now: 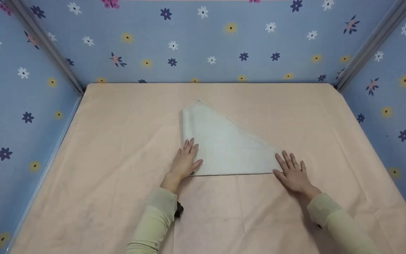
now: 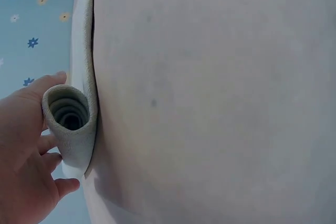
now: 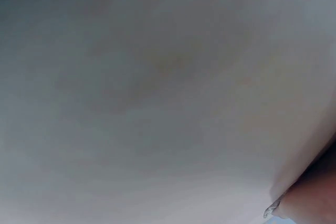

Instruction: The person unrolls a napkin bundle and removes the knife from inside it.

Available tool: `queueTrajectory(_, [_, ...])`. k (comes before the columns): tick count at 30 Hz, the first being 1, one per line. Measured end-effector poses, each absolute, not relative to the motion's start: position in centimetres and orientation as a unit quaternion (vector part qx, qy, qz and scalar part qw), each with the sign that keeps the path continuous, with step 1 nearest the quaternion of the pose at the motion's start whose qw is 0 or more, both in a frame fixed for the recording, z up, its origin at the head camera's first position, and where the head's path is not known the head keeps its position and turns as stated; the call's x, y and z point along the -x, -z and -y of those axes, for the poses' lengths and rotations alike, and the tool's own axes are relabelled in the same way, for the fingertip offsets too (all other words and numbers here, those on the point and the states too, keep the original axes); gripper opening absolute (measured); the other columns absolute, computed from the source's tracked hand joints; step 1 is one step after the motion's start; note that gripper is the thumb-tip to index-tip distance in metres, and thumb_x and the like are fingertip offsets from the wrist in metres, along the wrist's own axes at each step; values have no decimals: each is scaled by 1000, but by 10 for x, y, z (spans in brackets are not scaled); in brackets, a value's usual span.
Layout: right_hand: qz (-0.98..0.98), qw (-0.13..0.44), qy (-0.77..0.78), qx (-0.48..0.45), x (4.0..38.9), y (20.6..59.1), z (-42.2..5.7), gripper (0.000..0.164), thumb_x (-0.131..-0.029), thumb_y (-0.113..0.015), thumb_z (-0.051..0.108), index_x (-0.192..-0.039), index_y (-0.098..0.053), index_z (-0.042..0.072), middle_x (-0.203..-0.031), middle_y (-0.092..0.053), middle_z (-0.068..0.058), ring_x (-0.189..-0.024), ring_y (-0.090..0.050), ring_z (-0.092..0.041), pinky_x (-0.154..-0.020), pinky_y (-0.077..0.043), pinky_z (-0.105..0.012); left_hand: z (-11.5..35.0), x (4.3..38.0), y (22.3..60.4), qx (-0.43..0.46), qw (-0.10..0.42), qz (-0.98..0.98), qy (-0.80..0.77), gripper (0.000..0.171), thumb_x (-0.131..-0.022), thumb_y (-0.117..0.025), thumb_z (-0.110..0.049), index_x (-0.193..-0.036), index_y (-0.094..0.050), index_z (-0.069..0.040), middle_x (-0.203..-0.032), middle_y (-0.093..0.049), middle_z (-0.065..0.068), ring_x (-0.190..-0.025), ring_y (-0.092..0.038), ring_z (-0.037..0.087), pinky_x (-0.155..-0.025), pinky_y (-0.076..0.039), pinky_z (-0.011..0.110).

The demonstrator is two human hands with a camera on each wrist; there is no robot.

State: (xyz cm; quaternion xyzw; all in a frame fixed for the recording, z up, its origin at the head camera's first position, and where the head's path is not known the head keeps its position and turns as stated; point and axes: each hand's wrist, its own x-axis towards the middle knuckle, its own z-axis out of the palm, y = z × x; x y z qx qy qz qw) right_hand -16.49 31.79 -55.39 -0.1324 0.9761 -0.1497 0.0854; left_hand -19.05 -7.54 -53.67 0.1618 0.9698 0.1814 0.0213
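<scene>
Pale mint fabric, a folded cloth [image 1: 231,144], lies around the middle of the peach-covered table [image 1: 118,169], its straight lower edge towards the person and its long slanting side running down to a point on the right. Along its left side sits a snug roll [image 1: 188,123], pointing away from the person; the left-wrist view shows the coiled layers at its near end, wound in several turns.

From where I stand, the left hand [image 1: 185,158] lies over the near part of that roll, fingers stretched forward and thumb out to the side. Its grip is wide, more a laid-on hand than a pinch, and I take it to be placed there so the coil does not spring loose. The right hand [image 1: 294,176] is well apart, fingers spread at the tapering right corner; its grip is wide too, with nothing pinched that I can see. I judge that it weighs down the thin tip so the flat part lies smooth. The right-wrist view is too blurred to add anything about those fingers.

Having hands at opposite ends probably helps the lower edge lie as straight as it looks. Blue flowered panels [image 1: 203,42] stand behind the table and on both sides, likely to screen it off
</scene>
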Motion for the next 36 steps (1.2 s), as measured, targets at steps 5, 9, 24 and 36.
queueTrajectory(5, [-976,81,152,135,165,554,-318,63,-93,-33,46,-143,-15,10,-147,-4,-16,-132,3,-36,-98,6,-61,76,191,540,-160,25,-971,-176,58,-90,-49,-37,-133,-35,-1,-144,-19,17,-132,-13,31,-101,-23,50])
queueTrajectory(9, [-976,75,151,139,165,554,-318,63,-93,-33,45,-143,-16,10,-147,-5,-16,-132,2,-37,-98,5,-61,78,191,542,-156,34,-971,-177,58,-90,-49,-36,-134,-35,-1,-145,-17,16,-133,-11,30,-102,-22,50])
queueTrajectory(24, [-976,83,147,137,165,554,-318,63,-93,-32,46,-143,-15,11,-147,-3,-15,-132,3,-37,-98,7,-60,87,190,541,-154,52,-967,-196,58,-89,-51,-34,-135,-34,-4,-146,-13,13,-133,-8,27,-103,-20,47])
queueTrajectory(36, [-977,86,144,133,165,553,-317,63,-93,-31,46,-143,-15,10,-147,-3,-16,-132,3,-37,-98,7,-60,95,189,540,-159,53,-963,-209,58,-87,-54,-31,-134,-34,-3,-146,-15,13,-133,-10,28,-102,-22,48])
